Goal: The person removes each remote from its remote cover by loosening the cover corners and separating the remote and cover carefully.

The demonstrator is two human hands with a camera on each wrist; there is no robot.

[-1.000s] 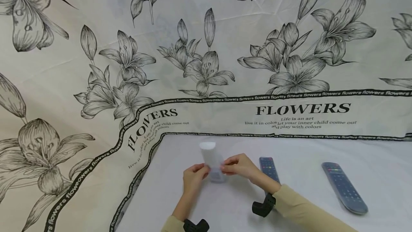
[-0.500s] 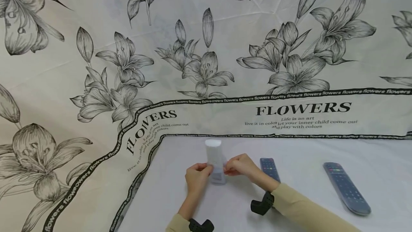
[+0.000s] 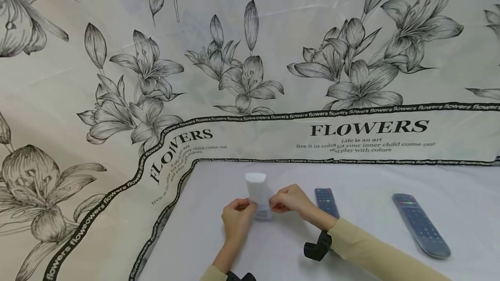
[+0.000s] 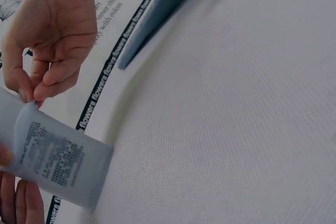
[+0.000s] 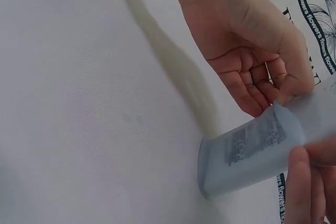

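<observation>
A white remote control [image 3: 256,187] stands nearly upright over the table, its lower part inside a translucent cover [image 4: 86,174]. Blurred printed text shows through that cover in both wrist views; no buttons are visible on this side. My left hand [image 3: 237,222] holds the remote and cover from the left, with thumb in front and fingers behind. From the other side, my right hand [image 3: 292,199] pinches the cover's top edge between thumb and fingertips. In the right wrist view the cover's rim [image 5: 290,121] is pulled a little outward at that pinch.
Right of my hands lies a dark remote control [image 3: 327,200], partly hidden by my right forearm. Farther right is a larger dark remote control [image 3: 422,227] in a clear cover. A flower-printed cloth [image 3: 265,138] hangs behind the white tabletop [image 3: 363,211].
The white remote and both hands shift slightly right, then back left. My grip on remote and cover stays about the same. The dark remotes lie still; the head view drifts a little.
</observation>
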